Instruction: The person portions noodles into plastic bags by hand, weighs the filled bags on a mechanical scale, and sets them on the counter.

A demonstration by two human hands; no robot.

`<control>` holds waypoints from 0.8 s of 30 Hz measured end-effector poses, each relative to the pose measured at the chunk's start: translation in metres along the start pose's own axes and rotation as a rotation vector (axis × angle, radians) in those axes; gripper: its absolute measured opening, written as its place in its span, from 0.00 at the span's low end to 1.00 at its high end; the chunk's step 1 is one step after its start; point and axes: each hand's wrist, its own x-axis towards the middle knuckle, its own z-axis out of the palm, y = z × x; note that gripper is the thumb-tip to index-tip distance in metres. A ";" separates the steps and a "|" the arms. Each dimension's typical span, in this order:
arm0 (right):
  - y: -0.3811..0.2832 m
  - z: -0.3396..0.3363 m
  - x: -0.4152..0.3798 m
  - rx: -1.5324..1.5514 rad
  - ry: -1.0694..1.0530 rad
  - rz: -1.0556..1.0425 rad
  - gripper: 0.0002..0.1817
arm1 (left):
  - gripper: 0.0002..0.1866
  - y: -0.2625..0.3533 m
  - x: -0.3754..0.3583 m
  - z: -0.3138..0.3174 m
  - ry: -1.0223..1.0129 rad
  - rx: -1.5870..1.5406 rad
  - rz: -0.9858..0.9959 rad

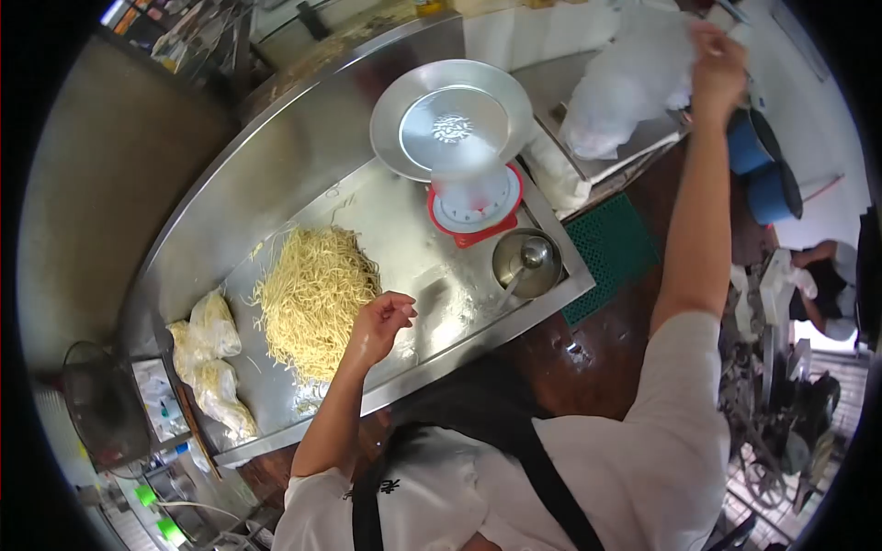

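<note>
A big heap of pale yellow noodles lies loose on the steel worktop. Beside its right edge hovers my left hand, fingers curled in toward the thumb, with nothing visible in them. My right hand reaches far to the upper right, slightly blurred, its fingers closed at the edge of a large whitish plastic bag. What the bag contains is hard to make out. Between the hands stands a red kitchen scale with a wide round metal pan on top; a blurry translucent patch partly covers the dial.
Several bagged noodle portions sit left of the heap. A metal bowl with a ladle is set near the worktop's right corner. Beyond that are a green mat and blue buckets. Another person is at far right.
</note>
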 end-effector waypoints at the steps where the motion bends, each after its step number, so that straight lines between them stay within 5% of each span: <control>1: -0.081 -0.019 0.029 0.233 0.250 0.175 0.11 | 0.12 0.001 -0.002 0.002 0.028 0.011 0.026; 3: -0.082 -0.022 0.009 0.165 -0.271 0.542 0.12 | 0.13 -0.010 -0.013 0.006 0.007 -0.002 -0.011; 5: -0.077 -0.046 0.032 0.390 0.024 0.529 0.15 | 0.14 -0.002 0.015 0.007 -0.008 -0.039 0.053; 8: -0.126 -0.117 0.046 1.220 0.251 0.756 0.19 | 0.16 0.008 -0.002 0.009 -0.057 -0.166 0.019; 12: -0.239 -0.180 -0.020 2.425 0.011 1.119 0.25 | 0.30 0.036 0.013 0.004 -0.060 -0.411 0.142; 16: -0.395 -0.166 -0.122 1.907 -1.070 0.494 0.11 | 0.45 0.090 0.002 -0.030 -0.096 -0.531 -0.082; 18: -0.450 -0.168 -0.144 1.515 -1.391 0.083 0.07 | 0.40 0.106 -0.023 -0.053 -0.255 -0.308 0.039; 19: -0.471 -0.169 -0.141 1.451 -1.462 0.121 0.08 | 0.31 0.091 -0.034 -0.065 -0.309 -0.195 0.096; 22: -0.518 -0.169 -0.133 1.292 -1.567 0.199 0.11 | 0.27 0.036 -0.075 -0.098 -0.095 0.278 0.302; 24: -0.555 -0.158 -0.135 1.319 -1.534 0.185 0.11 | 0.20 -0.022 -0.095 -0.135 -0.033 0.029 0.168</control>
